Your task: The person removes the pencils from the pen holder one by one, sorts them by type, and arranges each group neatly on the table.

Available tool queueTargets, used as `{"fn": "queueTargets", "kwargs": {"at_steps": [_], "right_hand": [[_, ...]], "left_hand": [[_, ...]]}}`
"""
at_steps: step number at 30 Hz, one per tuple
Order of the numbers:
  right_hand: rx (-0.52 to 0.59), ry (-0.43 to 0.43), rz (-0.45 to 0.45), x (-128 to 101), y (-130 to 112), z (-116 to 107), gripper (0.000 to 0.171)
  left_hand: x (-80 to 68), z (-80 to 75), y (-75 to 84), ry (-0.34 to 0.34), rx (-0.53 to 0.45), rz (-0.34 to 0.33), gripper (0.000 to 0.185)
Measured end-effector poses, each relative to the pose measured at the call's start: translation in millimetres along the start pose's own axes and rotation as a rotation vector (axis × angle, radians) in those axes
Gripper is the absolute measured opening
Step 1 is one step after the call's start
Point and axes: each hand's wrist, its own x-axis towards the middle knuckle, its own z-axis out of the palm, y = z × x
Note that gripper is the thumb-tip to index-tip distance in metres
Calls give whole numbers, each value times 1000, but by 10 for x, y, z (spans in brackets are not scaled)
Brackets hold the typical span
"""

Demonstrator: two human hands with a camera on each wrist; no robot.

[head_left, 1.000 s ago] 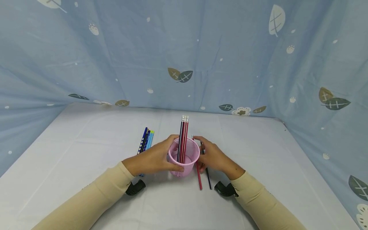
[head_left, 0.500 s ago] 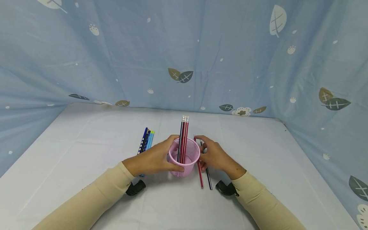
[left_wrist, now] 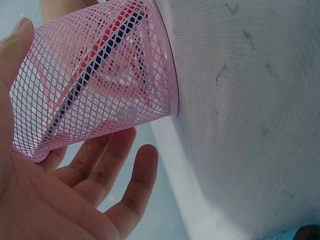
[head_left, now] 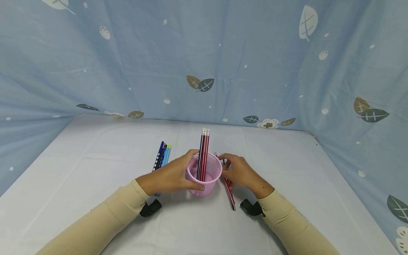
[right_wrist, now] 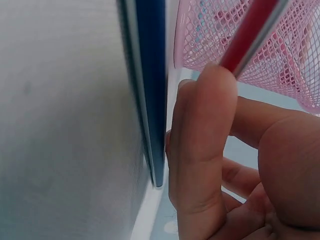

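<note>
Beside the pink cup (head_left: pixel 204 177), the red pencil (head_left: pixel 228 187) slants eraser-end away.

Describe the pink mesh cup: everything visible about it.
The pink mesh cup is a round holder of fine diamond-pattern mesh, likely coated metal or plastic, with a solid rolled rim and a narrower base. It stands upright on the white table, near its middle. Inside, several pencils, red and dark with eraser ends up, lean against the far wall and rise well above the rim. The left hand wraps around its left side. The right hand sits close by its right side, pinching a red pencil.
</note>
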Motion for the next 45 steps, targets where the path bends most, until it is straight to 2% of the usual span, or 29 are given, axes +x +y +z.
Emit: {"fn": "queueTargets", "kwargs": {"at_steps": [14, 21, 33, 45], "right_hand": [[-19, -4, 38, -14, -27, -8, 43], [-83, 11, 13, -12, -26, -17, 43], [-113, -10, -9, 9, 12, 2, 41], [-89, -27, -26, -8, 19, 12, 30]], "left_hand": [[4, 0, -6, -1, -17, 4, 96], [5, 6, -13, 0, -30, 4, 97], [3, 4, -5, 1, -35, 2, 95], [1, 12, -7, 0, -40, 0, 95]]}}
